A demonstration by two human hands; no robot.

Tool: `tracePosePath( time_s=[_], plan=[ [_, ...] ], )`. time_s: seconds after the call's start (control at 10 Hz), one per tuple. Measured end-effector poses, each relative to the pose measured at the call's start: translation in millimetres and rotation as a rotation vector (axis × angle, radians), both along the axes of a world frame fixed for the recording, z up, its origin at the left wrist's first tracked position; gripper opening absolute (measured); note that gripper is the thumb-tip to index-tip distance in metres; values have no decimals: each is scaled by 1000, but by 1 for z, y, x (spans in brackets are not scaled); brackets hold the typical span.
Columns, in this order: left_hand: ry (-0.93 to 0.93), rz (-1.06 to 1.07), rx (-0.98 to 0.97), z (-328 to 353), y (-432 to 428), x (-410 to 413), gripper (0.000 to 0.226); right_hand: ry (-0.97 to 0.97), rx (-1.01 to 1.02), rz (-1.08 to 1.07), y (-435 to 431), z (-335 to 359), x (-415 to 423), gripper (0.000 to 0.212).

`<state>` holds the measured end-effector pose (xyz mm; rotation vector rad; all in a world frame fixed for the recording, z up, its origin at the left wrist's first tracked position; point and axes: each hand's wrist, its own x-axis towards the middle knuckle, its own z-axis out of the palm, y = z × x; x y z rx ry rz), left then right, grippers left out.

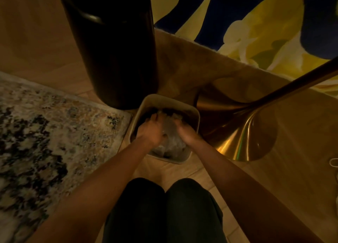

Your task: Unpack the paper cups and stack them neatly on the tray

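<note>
A crumpled clear plastic wrapper [171, 140] lies inside a small beige square bin [190, 111] on the floor. My left hand [150, 130] and my right hand [186, 132] are both down in the bin, one on each side of the wrapper, fingers curled around the plastic. No paper cups and no tray are in view. The light is dim and the bin's inside is dark.
A tall dark cylinder [117, 56] stands just behind the bin on the left. A brass cone-shaped lamp base [243, 133] with its slanted pole sits close on the right. A patterned rug [42, 133] covers the floor at the left. My knees [164, 206] are below.
</note>
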<state>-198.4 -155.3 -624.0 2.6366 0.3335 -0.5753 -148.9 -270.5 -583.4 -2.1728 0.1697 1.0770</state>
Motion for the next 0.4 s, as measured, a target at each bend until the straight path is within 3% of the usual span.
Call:
tracePosePath(
  time_s=[0.2,0.4],
  plan=[
    [-93,32,-59,60,9,-17,83,-164,-57,78,-3,60,-10,48],
    [-132,43,-111,189,7,-43,67,-197,69,-47,-2,170,-40,44]
  ],
)
